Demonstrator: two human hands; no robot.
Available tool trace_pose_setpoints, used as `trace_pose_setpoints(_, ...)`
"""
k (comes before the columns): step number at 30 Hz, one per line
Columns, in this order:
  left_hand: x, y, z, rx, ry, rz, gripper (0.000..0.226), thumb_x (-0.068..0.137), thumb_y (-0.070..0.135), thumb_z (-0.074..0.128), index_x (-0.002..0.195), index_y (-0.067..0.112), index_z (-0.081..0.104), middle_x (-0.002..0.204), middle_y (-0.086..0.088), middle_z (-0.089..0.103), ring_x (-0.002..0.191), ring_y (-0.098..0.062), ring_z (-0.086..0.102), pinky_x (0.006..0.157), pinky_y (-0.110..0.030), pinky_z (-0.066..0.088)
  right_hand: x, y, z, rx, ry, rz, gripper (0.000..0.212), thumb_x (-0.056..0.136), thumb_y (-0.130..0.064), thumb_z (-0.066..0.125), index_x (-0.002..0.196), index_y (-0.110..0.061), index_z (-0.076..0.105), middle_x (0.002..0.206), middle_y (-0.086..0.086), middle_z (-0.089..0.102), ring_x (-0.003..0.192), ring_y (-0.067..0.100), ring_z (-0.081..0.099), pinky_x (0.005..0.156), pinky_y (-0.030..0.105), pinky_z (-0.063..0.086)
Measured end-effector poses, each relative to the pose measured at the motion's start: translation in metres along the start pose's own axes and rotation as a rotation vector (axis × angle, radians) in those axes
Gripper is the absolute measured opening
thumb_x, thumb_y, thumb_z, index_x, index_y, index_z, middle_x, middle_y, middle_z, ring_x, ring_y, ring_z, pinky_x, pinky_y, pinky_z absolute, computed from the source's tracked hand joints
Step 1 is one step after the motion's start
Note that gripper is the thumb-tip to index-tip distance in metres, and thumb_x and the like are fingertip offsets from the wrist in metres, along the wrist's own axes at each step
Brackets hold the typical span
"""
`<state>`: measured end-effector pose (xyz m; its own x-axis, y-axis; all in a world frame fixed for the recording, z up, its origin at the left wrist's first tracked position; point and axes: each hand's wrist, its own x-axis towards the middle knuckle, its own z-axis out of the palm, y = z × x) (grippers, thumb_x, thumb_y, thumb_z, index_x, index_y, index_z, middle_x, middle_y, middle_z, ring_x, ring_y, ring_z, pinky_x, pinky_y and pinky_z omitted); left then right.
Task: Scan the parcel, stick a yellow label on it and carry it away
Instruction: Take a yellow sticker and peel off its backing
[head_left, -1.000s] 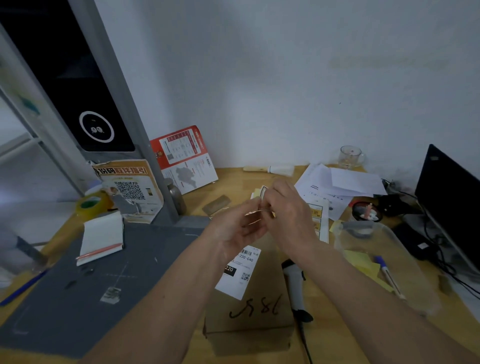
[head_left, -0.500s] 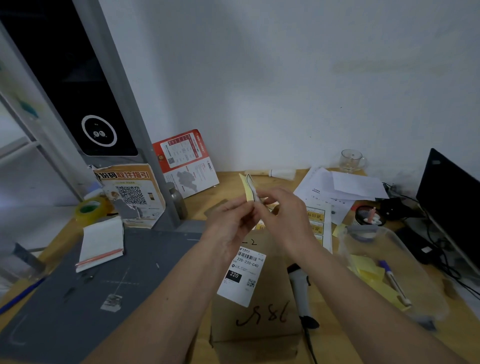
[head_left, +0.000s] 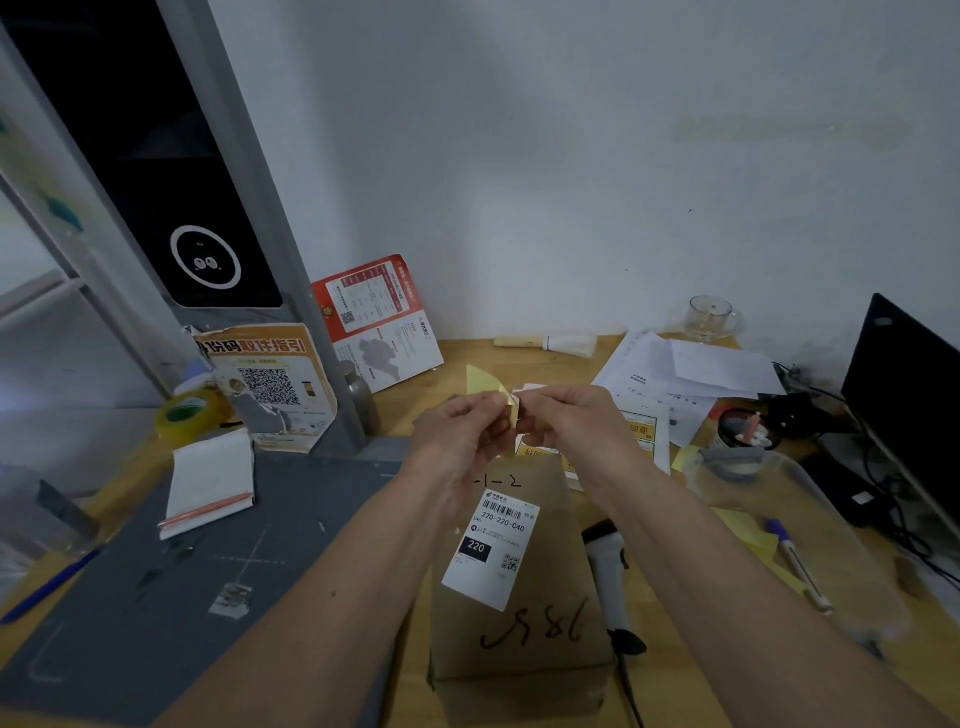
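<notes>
A brown cardboard parcel (head_left: 524, 639) lies on the wooden desk in front of me, with a white shipping label (head_left: 493, 545) and handwritten black marks on top. Above its far end, my left hand (head_left: 462, 431) and my right hand (head_left: 566, 415) meet, both pinching a small yellow label (head_left: 485, 383) between their fingertips. The label's free corner sticks up over my left fingers. A barcode scanner (head_left: 608, 582) lies on the desk along the parcel's right side.
A grey mat (head_left: 156, 597) with a notepad (head_left: 210, 483) covers the left. Yellow tape roll (head_left: 187, 413), QR sign (head_left: 270, 384), loose papers (head_left: 680, 374), glass cup (head_left: 709, 318), clear plastic tub (head_left: 800, 535) with a pen, and a dark monitor (head_left: 904, 400) at right.
Both hands stay together over the parcel's far end and have worked the yellow label, whose free corner now sticks up to the left. The parcel and scanner have not moved.
</notes>
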<state>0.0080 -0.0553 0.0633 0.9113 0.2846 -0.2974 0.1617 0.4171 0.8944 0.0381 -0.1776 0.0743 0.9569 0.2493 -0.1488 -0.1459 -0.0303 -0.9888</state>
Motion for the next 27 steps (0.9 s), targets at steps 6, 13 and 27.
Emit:
trace_pose_setpoints(6, -0.0012, -0.0008, -0.0031, 0.086, -0.027, 0.028, 0.006, 0.087, 0.008, 0.063, 0.085, 0.005, 0.068, 0.074, -0.007, 0.061, 0.07, -0.014, 0.059, 0.07, -0.026, 0.056, 0.0021, 0.0035, 0.0009, -0.013, 0.009, 0.017, 0.012, 0.082, -0.014, 0.071, 0.085, -0.004, 0.075, 0.081, 0.016, 0.068, 0.073, 0.02, 0.06, 0.071, 0.027, 0.055)
trace_pose_setpoints(13, -0.0003, -0.0017, -0.008, 0.169, -0.069, 0.049, 0.019, 0.089, 0.009, 0.061, 0.102, -0.003, 0.066, 0.077, -0.007, 0.062, 0.073, -0.015, 0.059, 0.065, -0.022, 0.055, 0.0015, 0.006, -0.0011, 0.046, -0.012, 0.057, 0.009, 0.083, -0.01, 0.07, 0.08, -0.002, 0.072, 0.073, 0.013, 0.066, 0.071, 0.02, 0.061, 0.071, 0.029, 0.055)
trace_pose_setpoints(27, -0.0101, -0.0008, 0.0006, 0.024, -0.05, -0.005, 0.015, 0.087, 0.015, 0.064, 0.093, 0.003, 0.058, 0.08, -0.013, 0.062, 0.081, -0.025, 0.062, 0.082, -0.038, 0.057, -0.0069, 0.0088, 0.001, 0.098, 0.042, 0.034, 0.011, 0.082, -0.008, 0.07, 0.073, -0.004, 0.067, 0.069, 0.009, 0.065, 0.066, 0.018, 0.061, 0.075, 0.033, 0.056)
